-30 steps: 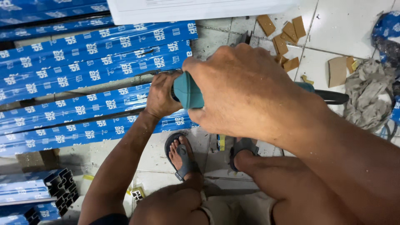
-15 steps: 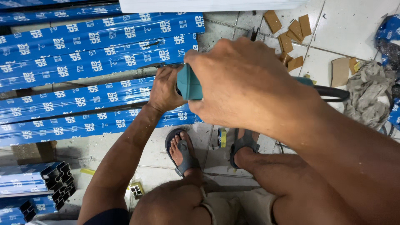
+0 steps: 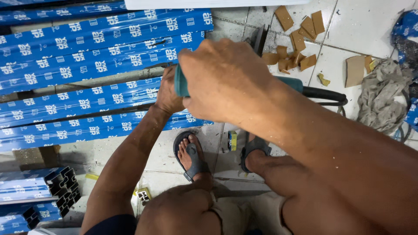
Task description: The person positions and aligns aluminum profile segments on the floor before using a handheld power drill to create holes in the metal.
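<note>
My right hand point(image 3: 226, 82) is wrapped over the top of a teal power tool point(image 3: 180, 82), whose body and black cable point(image 3: 324, 93) stick out to the right. My left hand point(image 3: 167, 93) grips beneath the tool's front end, against the blue-wrapped aluminium profiles point(image 3: 87, 102) lying on the floor. The tool's working end is hidden by both hands. I squat with my sandalled feet point(image 3: 191, 154) on the tiled floor just below the hands.
More blue-wrapped profiles point(image 3: 104, 39) lie across the upper left, and cut profile ends point(image 3: 56, 187) show at the lower left. Brown cardboard scraps point(image 3: 300, 39) litter the tiles at upper right. A grey rag point(image 3: 381, 102) lies at the right. A small offcut point(image 3: 144, 196) sits by my knee.
The view has drifted slightly, and the profiles sit lower in the picture. Both hands keep the same hold on the teal tool.
</note>
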